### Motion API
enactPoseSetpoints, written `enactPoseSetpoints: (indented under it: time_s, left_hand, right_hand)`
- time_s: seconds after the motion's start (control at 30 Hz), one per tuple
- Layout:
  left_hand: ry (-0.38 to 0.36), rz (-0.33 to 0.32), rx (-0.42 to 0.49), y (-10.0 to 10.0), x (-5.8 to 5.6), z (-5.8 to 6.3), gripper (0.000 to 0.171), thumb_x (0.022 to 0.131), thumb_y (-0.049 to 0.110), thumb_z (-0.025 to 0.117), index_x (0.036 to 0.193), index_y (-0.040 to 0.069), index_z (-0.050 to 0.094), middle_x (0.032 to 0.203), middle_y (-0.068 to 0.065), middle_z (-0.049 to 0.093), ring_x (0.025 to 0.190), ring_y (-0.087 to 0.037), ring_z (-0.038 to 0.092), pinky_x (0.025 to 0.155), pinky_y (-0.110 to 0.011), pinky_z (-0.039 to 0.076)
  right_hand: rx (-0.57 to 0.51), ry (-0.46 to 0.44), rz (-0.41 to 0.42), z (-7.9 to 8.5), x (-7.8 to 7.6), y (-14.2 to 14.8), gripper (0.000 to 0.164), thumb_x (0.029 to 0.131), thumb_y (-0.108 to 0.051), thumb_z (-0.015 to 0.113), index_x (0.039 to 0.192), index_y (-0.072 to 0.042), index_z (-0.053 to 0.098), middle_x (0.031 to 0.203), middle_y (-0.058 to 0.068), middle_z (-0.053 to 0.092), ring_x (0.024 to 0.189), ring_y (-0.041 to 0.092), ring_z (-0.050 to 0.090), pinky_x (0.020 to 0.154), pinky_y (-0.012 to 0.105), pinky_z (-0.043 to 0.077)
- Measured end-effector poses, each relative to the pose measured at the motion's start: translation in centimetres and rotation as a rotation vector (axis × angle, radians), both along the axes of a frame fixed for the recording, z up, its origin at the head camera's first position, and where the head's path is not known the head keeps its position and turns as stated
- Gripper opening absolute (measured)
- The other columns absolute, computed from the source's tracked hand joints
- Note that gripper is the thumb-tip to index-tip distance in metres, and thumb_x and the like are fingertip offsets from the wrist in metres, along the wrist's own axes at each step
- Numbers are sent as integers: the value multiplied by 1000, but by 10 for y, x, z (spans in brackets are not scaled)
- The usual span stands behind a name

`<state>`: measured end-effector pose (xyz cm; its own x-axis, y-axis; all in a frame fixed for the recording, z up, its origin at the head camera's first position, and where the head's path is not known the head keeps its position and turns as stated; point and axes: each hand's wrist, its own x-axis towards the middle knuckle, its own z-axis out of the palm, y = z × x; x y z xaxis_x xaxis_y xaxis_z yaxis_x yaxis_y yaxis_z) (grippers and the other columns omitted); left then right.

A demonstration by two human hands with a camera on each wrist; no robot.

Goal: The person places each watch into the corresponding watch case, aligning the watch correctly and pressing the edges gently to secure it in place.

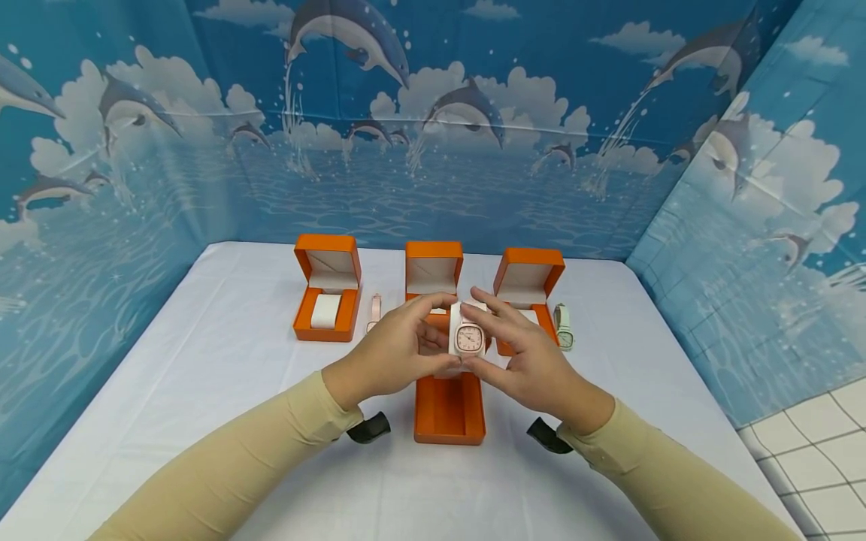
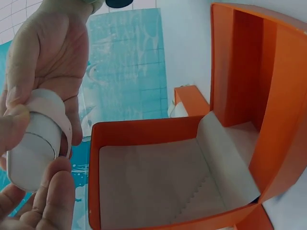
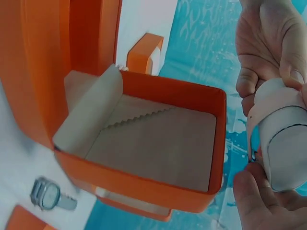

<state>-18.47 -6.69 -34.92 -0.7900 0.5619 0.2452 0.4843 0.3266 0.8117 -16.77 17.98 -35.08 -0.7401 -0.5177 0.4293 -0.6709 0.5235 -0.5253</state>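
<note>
Head view. Pink watch (image 1: 470, 340) on white cushion (image 2: 29, 165), raised above front orange box (image 1: 449, 435); left hand (image 1: 392, 347) and right hand (image 1: 533, 362) both gripping cushion, fingers curled about it. Handling, judged: light; cushion yielding, slightly slippery, strap (image 2: 53, 112) pliant, dial scratch-prone; best held by cushion ends. Front orange box: lid (image 2: 151, 187) raised, pale-lined; orange well showing. Beyond it, left: open left box (image 1: 302, 315), white pad (image 1: 326, 311) inside; second pink watch (image 1: 376, 306) alongside. Directly beyond: open middle box (image 1: 434, 246), contents mostly hidden. Beyond, right: open right box (image 1: 556, 259), pad partly seen; green watch (image 1: 564, 336) outside.
</note>
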Motion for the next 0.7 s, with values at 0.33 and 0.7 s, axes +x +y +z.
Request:
enactPoseSetpoints:
  time_s: [0.33,0.7]
  left_hand:
    - [17,11,-13,1,1,1,79,91,13,84,158,16,41,153,-1,52,100,-6,72,88,-22,61]
    - [45,21,-12,2,0,-1,78,91,14,84,157,16,42,155,-3,51,101,-7,72,88,-23,61]
  right_hand:
    - [-19,-42,-9,0,1,-2,71,95,-13,79,159,-9,47,168,13,40,150,36,46,107,49,55]
    - [-28,-20,-39,-1,1,-4,70,95,-13,80,157,-7,49,166,13,42,150,37,46,105,49,56]
